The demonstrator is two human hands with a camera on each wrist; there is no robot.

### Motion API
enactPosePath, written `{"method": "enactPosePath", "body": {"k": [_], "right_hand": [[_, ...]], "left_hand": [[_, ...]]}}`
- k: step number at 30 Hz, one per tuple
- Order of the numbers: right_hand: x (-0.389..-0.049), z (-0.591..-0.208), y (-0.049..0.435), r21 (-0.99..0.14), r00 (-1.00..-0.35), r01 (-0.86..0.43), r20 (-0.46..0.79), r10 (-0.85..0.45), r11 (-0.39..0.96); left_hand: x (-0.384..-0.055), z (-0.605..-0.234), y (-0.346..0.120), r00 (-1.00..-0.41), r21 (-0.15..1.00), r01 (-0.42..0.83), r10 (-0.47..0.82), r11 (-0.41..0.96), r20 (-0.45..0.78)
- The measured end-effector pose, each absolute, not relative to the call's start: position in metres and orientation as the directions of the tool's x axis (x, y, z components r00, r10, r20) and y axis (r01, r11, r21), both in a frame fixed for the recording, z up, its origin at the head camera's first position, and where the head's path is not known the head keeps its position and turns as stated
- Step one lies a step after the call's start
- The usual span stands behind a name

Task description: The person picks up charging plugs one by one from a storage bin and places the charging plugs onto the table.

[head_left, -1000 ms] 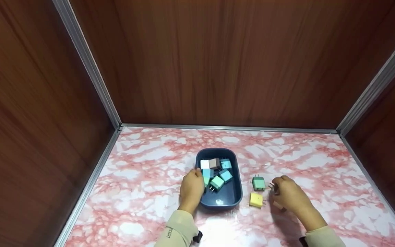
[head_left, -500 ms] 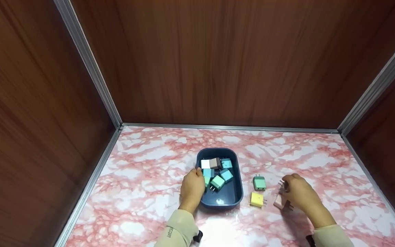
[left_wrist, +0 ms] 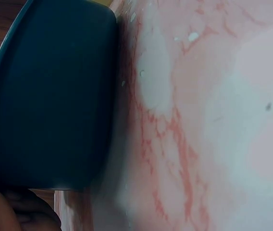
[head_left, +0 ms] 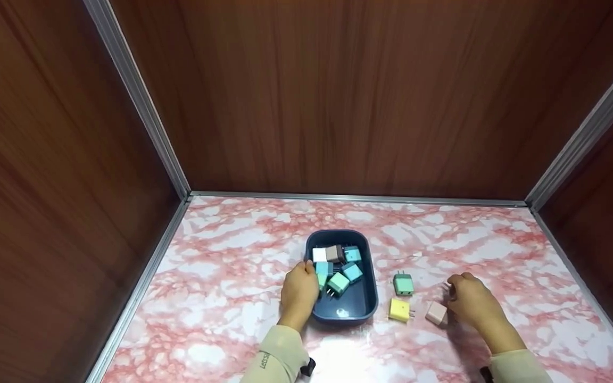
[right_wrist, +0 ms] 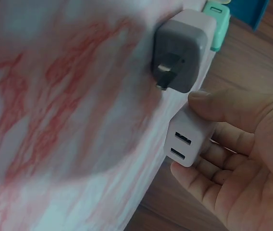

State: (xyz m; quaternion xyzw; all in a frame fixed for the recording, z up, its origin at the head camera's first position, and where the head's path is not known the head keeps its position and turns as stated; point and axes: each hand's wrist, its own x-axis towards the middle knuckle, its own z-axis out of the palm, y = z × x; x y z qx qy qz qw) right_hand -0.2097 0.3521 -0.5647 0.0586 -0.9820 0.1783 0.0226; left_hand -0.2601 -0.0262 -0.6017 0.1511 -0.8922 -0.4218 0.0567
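Note:
My left hand (head_left: 299,292) grips the left rim of a dark blue plastic box (head_left: 357,308); in the left wrist view the box wall (left_wrist: 50,96) fills the upper left. Inside lie several plug chargers, among them a white one (head_left: 319,255), a brown one (head_left: 334,252) and a green one (head_left: 338,283). My right hand (head_left: 474,300) pinches a pale charger (right_wrist: 184,139) with two USB slots between thumb and fingers, at the table surface. Left of that hand lies a pink charger (head_left: 436,313), its prongs showing in the right wrist view.
Between box and right hand, a green charger (head_left: 403,284) and a yellow charger (head_left: 399,309) lie on the red-and-white marbled table (head_left: 221,298). Brown wood-look panels (head_left: 349,106) with metal edging enclose the back and both sides.
My right hand has shifted to the right, away from the green and yellow chargers. The pink charger, mostly covered by it before, now shows. My left hand stays on the box.

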Motion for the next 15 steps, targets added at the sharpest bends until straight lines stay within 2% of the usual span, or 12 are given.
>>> {"method": "enactPosePath", "body": {"k": [8,15], "right_hand": [[-0.2092,-0.5689,0.3631,-0.36,-0.994,-0.104,0.054,-0.09,0.927],[-0.2122,-0.5695,0.3636,-0.366,-0.997,-0.065,-0.005,-0.072,0.928]], "left_hand": [[-0.2601,-0.604,-0.0234,-0.952,0.776,-0.213,-0.304,0.594,-0.028],[-0.2596,-0.6015,-0.0248,-0.953,0.77,-0.207,-0.301,0.604,-0.021]]}}
